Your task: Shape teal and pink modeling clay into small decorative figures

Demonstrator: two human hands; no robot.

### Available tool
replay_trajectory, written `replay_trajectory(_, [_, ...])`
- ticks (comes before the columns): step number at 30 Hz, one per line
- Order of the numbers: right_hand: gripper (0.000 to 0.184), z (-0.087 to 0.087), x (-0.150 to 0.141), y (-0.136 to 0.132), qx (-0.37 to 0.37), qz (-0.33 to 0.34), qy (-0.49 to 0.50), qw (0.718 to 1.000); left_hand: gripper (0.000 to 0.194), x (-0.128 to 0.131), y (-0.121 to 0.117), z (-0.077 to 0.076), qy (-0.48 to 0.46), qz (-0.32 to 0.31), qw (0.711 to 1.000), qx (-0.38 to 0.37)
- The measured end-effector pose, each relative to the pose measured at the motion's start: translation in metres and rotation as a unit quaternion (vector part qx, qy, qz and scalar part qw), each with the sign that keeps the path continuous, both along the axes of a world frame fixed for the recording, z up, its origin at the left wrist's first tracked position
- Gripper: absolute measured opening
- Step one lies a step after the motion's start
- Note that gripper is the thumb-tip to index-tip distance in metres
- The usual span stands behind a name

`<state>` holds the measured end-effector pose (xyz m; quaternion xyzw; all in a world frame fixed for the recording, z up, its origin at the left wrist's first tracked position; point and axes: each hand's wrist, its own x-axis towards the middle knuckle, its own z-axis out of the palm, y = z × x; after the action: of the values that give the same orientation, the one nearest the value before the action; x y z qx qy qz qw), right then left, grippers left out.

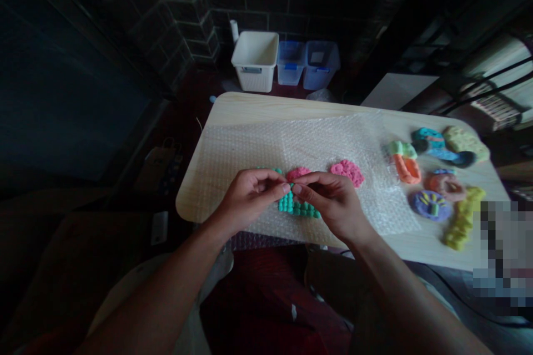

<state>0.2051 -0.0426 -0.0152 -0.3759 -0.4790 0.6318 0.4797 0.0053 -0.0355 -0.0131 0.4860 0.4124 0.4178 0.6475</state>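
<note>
My left hand [248, 198] and my right hand [332, 203] meet over a sheet of bubble wrap [258, 150] on a light wooden table [258, 104]. Both hands are pinched, fingertips touching each other around something too small to make out. Just beneath the fingertips lies a teal clay piece [296, 206] made of small balls. A pink clay piece [297, 172] sits right behind the fingers, and a second pink clay piece [347, 171] lies to the right of it.
Several coloured clay shapes lie at the table's right end: an orange one [407, 168], a purple disc [430, 204], a yellow-green strip [462, 219], a blue one [437, 145]. A white bin [255, 60] and two blue bins [320, 64] stand on the floor beyond the table.
</note>
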Motion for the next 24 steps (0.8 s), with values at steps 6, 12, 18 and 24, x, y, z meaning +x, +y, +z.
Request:
replay_trajectory(6, [0.012,0.0012,0.0015,-0.0008,0.022,-0.003,0.003,1.0,0.018,-0.0001,0.0007,-0.0001,-0.002,-0.001,1.0,0.005])
replay_trajectory(12, [0.009,-0.0007,0.0003,-0.0015,0.046,-0.021,-0.018,0.999,0.017,-0.002,0.0006,-0.0017,0.003,-0.002,1.0,0.019])
replay_trajectory(18, [0.014,-0.0006,0.0006,-0.003,0.078,-0.03,-0.057,0.995,0.019,-0.0023,0.0013,-0.003,0.01,-0.01,1.0,0.013])
replay_trajectory(24, [0.008,0.0015,0.0048,-0.005,0.125,-0.027,-0.162,0.979,0.026,-0.0011,0.001,-0.002,0.021,-0.007,1.0,0.018])
